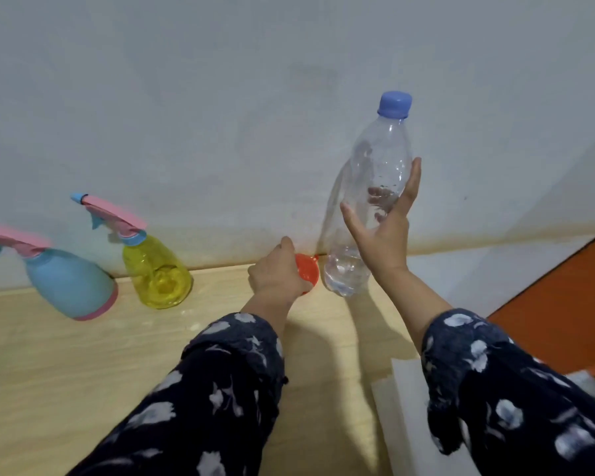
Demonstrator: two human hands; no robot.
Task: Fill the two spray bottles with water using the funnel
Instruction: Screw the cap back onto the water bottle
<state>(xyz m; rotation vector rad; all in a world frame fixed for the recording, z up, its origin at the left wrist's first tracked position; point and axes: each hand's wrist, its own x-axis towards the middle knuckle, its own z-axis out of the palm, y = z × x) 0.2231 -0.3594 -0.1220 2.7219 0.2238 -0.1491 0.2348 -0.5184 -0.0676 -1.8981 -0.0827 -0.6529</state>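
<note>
A clear plastic water bottle (pixel 371 187) with a blue cap stands at the back of the wooden table (pixel 83 372), holding a little water at its bottom. My right hand (pixel 382 235) is around its middle, fingers spread, thumb in front. My left hand (pixel 275 274) is closed over an orange funnel (pixel 308 269) just left of the bottle. A yellow see-through spray bottle (pixel 157 269) with a pink and blue trigger head stands further left. A blue spray bottle (pixel 69 283) with a pink base and head stands at the far left.
A pale wall (pixel 255 97) rises directly behind the objects. A white sheet or cloth (pixel 402 407) lies on the table under my right forearm. An orange surface (pixel 557 314) shows beyond the table's right side.
</note>
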